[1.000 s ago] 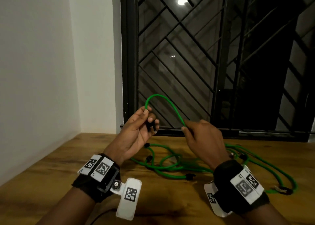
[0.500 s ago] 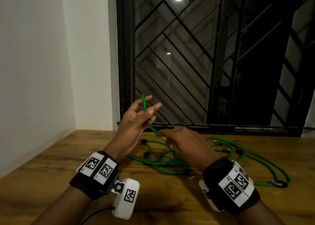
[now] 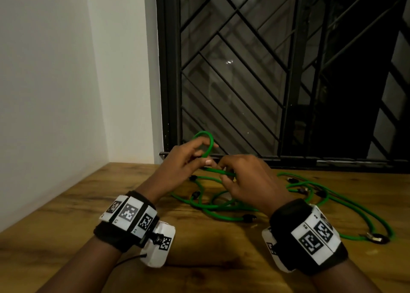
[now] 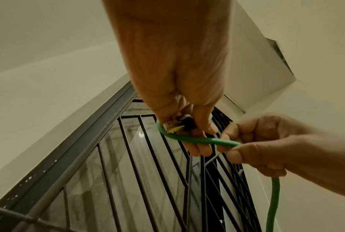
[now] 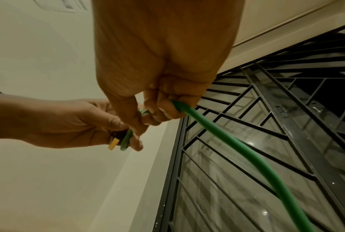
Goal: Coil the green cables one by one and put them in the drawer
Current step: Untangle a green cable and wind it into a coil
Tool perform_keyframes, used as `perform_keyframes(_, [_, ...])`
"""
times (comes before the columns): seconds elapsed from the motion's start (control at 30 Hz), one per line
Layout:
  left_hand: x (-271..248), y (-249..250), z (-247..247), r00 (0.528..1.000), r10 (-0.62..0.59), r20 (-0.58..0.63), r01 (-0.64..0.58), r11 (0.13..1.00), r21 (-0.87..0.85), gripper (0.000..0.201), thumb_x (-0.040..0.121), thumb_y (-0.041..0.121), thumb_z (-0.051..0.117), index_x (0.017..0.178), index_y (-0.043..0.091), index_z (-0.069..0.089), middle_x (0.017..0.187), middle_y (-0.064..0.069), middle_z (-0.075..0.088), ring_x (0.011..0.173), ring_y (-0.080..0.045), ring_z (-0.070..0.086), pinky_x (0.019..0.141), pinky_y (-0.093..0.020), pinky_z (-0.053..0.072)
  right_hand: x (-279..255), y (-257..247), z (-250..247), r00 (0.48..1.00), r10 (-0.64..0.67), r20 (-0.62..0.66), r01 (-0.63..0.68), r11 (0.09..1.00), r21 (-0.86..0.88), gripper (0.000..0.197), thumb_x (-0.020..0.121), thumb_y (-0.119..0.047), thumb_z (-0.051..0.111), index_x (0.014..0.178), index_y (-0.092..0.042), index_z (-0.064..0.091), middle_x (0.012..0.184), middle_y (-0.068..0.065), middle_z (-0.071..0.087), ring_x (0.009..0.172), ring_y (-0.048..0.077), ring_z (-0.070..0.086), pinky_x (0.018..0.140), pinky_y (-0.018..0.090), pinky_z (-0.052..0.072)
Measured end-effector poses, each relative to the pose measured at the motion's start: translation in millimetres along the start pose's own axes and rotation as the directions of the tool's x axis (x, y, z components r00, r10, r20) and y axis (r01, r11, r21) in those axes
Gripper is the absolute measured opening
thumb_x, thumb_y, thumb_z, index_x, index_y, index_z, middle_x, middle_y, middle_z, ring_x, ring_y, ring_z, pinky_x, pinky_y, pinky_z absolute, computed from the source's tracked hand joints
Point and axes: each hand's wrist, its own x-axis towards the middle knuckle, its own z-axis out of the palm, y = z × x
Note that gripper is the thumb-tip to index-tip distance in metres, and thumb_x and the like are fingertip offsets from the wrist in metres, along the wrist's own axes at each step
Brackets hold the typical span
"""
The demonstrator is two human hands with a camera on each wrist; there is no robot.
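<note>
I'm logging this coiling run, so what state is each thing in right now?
Held cable: one small loop formed, rest trailing to the table.
Plug: in the left hand's fingers.
Left hand: grips the loop and plug.
Right hand: pinches the cable next to the loop.
Other cables: loose and tangled on the table.
Drawer: not in view.
</note>
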Motion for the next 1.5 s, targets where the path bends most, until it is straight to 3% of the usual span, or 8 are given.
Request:
perform_keyframes(0.13, [2,-6,-2,0.997,0.069,0.044,-0.075,0.985,0.156,0.033,0.094,0.028,0.061,0.128,0.025,0.058,0.098,-0.007,0.073,0.093,-0.021,0.071,0.082,-0.05,0.055,-1,9,-8,0.995,-0.038,-0.088,0.035,0.999,-0.029,0.012,0.093,-0.034,0.064,0.102,-0.025,0.065,0.098,-0.008,0.065,0.087,0.015,0.063,0.067,0.03,0.046])
perform_keyframes(0.3, [5,-10,-8,0.989,0.091,0.112,-0.116,0.964,0.238,0.031,0.1,0.017,0.055,0.131,0.018,0.059,0.087,0.011,0.069,0.089,0.0,0.068,0.08,-0.022,0.053,-3,13,-9,0.965,-0.088,-0.247,0.068,0.994,-0.088,0.03,0.091,-0.055,0.057,0.088,-0.026,0.059,0.079,-0.011,0.057,0.067,0.009,0.055,0.053,0.028,0.045])
perform_keyframes(0.5, [2,-3,-2,0.985,0.092,0.147,-0.128,0.958,0.255,0.027,0.098,0.032,0.046,0.115,0.015,0.059,0.085,0.001,0.063,0.075,-0.013,0.061,0.066,-0.039,0.049,-4,15,-6,0.93,-0.117,-0.347,0.081,0.99,-0.118,0.029,0.094,-0.052,0.057,0.087,-0.025,0.053,0.074,-0.013,0.047,0.058,0.006,0.042,0.049,0.017,0.024])
perform_keyframes(0.77, [-1,-2,-4,0.985,0.171,-0.011,-0.141,0.847,0.512,0.03,0.101,0.042,0.038,0.087,0.019,0.053,0.069,0.006,0.053,0.06,-0.01,0.051,0.053,-0.031,0.036,-5,23,-2,0.936,-0.113,-0.334,0.089,0.992,-0.086,0.009,0.097,-0.023,0.058,0.105,-0.022,0.06,0.092,-0.006,0.063,0.075,0.012,0.059,0.059,0.027,0.045])
perform_keyframes(0.93, [-1,9,1,0.997,-0.042,-0.067,0.039,0.998,-0.059,0.035,0.096,0.042,0.055,0.074,0.015,0.061,0.055,0.002,0.047,0.047,-0.013,0.041,0.045,-0.025,0.031,-4,28,-3,0.91,-0.105,-0.402,0.05,0.988,-0.143,0.009,0.097,-0.023,0.062,0.105,-0.021,0.064,0.09,-0.004,0.068,0.075,0.015,0.064,0.057,0.026,0.045])
perform_keyframes(1.13, [-1,13,-1,0.907,-0.314,0.281,0.414,0.534,-0.737,0.034,0.096,0.038,0.048,0.079,0.011,0.06,0.052,0.008,0.03,0.038,-0.002,0.023,0.039,-0.018,0.012,-3,30,-1,0.9,-0.082,-0.429,0.033,0.992,-0.121,0.029,0.104,-0.033,0.042,0.119,-0.023,0.065,0.096,-0.003,0.069,0.08,0.016,0.066,0.06,0.03,0.05])
perform_keyframes(1.33, [-3,13,-3,0.916,-0.237,0.324,0.38,0.251,-0.89,0.033,0.1,0.031,0.041,0.08,0.01,0.055,0.05,0.009,0.031,0.036,-0.001,0.026,0.039,-0.018,0.012,-3,29,-1,0.902,-0.045,-0.43,-0.004,0.994,-0.111,0.037,0.105,-0.026,0.048,0.142,-0.022,0.054,0.099,-0.004,0.071,0.075,0.016,0.065,0.055,0.029,0.045])
perform_keyframes(1.5, [-3,16,-8,0.949,-0.224,0.223,0.264,0.175,-0.948,0.03,0.102,0.027,0.036,0.082,0.012,0.052,0.051,0.008,0.032,0.039,-0.004,0.025,0.041,-0.018,0.022,-2,31,0,0.906,0.029,-0.422,-0.049,0.998,-0.036,0.043,0.105,-0.024,0.044,0.147,-0.022,0.048,0.094,-0.003,0.069,0.074,0.017,0.062,0.057,0.031,0.045])
